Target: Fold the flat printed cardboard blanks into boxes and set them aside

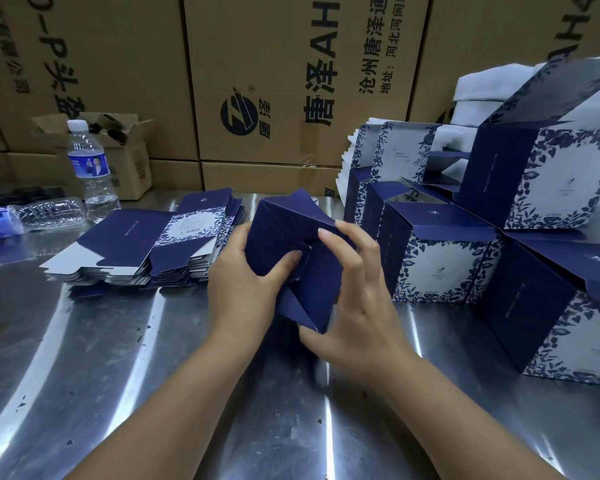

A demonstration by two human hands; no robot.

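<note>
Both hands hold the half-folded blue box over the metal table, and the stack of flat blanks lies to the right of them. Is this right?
Not quite. The head view shows the left hand and right hand holding the half-folded blue box over the metal table, but the stack of flat blanks lies to their left, not right.

The head-worn wide-angle camera is looking forward and down over the steel table (118, 358), close to the left hand (239, 278) and right hand (357, 306); it is facing stacked brown cartons (274, 64) behind.
</note>
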